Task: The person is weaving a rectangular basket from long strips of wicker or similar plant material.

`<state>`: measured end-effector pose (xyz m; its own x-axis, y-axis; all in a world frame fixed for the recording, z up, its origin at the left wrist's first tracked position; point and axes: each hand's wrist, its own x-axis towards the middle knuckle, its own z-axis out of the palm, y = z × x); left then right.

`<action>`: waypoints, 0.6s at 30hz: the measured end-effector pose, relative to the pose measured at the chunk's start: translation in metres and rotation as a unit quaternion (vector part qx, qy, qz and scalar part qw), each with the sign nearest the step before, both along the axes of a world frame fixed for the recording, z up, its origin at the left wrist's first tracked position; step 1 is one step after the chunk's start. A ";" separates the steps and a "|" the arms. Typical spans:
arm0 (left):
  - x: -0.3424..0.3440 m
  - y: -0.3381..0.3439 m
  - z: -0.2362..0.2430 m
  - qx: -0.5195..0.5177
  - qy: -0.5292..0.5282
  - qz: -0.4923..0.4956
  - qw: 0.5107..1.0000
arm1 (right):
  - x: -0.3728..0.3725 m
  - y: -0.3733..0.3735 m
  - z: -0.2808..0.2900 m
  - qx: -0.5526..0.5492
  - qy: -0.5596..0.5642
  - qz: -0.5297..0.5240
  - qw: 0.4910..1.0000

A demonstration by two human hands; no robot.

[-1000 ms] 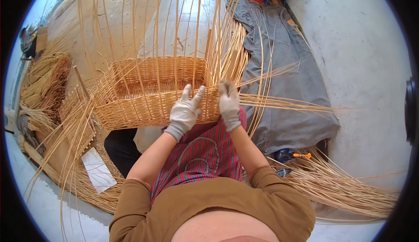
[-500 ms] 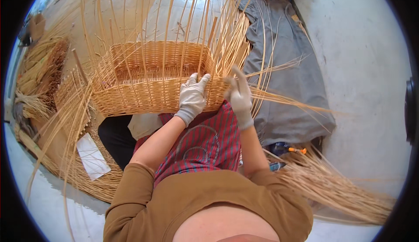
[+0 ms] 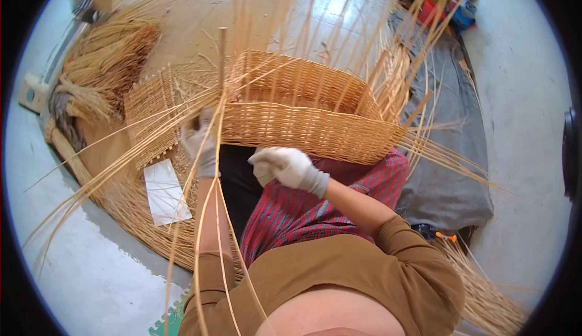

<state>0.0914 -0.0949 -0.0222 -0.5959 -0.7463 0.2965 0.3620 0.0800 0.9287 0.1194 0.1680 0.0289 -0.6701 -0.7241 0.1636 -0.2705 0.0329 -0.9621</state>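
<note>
A rectangular wicker basket (image 3: 303, 133) rests over my lap, with long upright canes rising from its rim, blurred by motion. My left hand (image 3: 203, 142), in a pale glove, is at the basket's left corner beside a thick upright stick (image 3: 222, 57). Loose canes (image 3: 209, 199) cross in front of it, and its fingers are blurred and partly hidden. Below the basket's front wall, my gloved right hand (image 3: 294, 167) is closed with its fingers curled. Whether anything is inside them I cannot make out.
A flat woven panel (image 3: 148, 114) and a white sheet (image 3: 165, 191) lie at the left, near bundled straw (image 3: 121, 63). A grey cloth (image 3: 451, 172) spreads at the right, with more cut canes (image 3: 479, 287) below it. Long canes stick out from both basket ends.
The basket has turned and shifted right in view. My left hand has gone from the front rim to the left corner. My right hand has left the right corner and moved below the front wall.
</note>
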 end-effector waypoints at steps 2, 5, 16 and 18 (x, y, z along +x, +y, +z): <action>0.008 -0.001 0.002 -0.064 0.090 -0.048 0.993 | 0.005 -0.046 0.028 0.024 0.172 0.000 0.985; 0.030 -0.002 0.010 0.073 -0.010 -0.247 0.966 | 0.000 -0.096 0.050 0.135 0.309 -0.032 0.941; -0.067 -0.029 -0.004 -0.060 -0.107 -0.442 0.889 | -0.057 0.020 0.012 -0.032 -0.167 -0.247 0.954; -0.065 -0.029 -0.007 -0.044 -0.110 -0.469 0.875 | -0.086 0.042 -0.014 -0.120 -0.302 -0.224 0.919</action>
<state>0.0261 -0.1239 -0.0295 -0.9840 0.1223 0.1294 0.1200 -0.0817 0.9894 0.0330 0.2096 0.0148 -0.9131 -0.3450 -0.2175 0.3042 -0.2210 -0.9266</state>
